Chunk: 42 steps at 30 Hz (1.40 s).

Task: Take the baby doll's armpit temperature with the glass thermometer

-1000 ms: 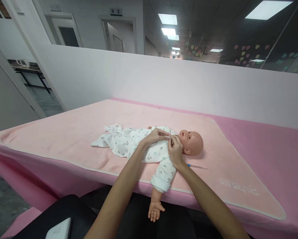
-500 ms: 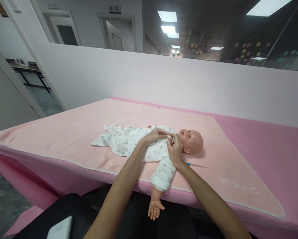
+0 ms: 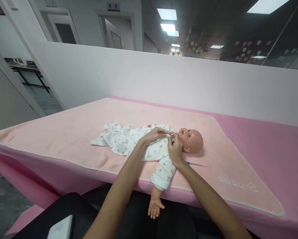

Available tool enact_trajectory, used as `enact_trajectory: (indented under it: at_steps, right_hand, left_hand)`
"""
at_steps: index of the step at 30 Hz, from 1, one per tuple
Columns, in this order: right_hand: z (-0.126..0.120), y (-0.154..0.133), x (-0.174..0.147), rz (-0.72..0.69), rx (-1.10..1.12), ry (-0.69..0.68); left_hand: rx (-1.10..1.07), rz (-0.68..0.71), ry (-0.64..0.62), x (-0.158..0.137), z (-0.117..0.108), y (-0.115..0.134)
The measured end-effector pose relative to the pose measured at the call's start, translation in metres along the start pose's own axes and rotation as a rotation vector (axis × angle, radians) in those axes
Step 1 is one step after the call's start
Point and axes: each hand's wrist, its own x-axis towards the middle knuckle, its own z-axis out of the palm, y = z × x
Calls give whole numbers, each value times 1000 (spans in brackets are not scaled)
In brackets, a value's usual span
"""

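A bald baby doll (image 3: 193,141) lies on its back, its head to the right and one arm hanging over the table's front edge. It wears a white printed baby outfit (image 3: 152,152). At the neckline on its chest, my left hand (image 3: 155,134) pinches the cloth with its fingertips. Close against it, my right hand (image 3: 175,146) is closed on the same edge of the outfit, by the doll's chin. The exact bit of cloth between the fingers is mostly hidden. Just right of my right wrist lies a thin thermometer-like stick with a blue end (image 3: 196,164).
A peach blanket (image 3: 76,132) with a pale border covers much of the table, over a pink cloth (image 3: 270,142). Behind rises a white partition (image 3: 164,79) with glass above. A white power-bank-like slab (image 3: 60,228) rests on my lap at lower left.
The fingers of both hands have shifted slightly at the neckline, still pressed together there. The doll and the blue-ended stick stay where they were.
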Motion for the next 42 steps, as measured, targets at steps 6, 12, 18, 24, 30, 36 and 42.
enact_trajectory:
  at_steps: [6, 12, 18, 24, 30, 36, 42]
  right_hand:
    - [0, -2, 2, 21, 18, 33]
    - [-1, -3, 2, 44, 30, 31]
    - [-1, -4, 2, 24, 6, 37]
    - [-1, -5, 3, 3, -13, 32]
    - [-2, -5, 2, -9, -23, 39]
    - [-2, -4, 2, -25, -38, 27]
    - [-2, -5, 2, -42, -45, 36]
  left_hand:
    - [8, -12, 7, 2, 1, -4]
    - [32, -43, 54, 1, 4, -2]
    - [79, -19, 39, 0, 3, -6]
    - [147, 5, 34, 2, 0, -8]
    - [183, 11, 43, 5, -4, -11]
    - [189, 10, 45, 2, -3, -9]
    - [158, 11, 37, 1, 0, -7]
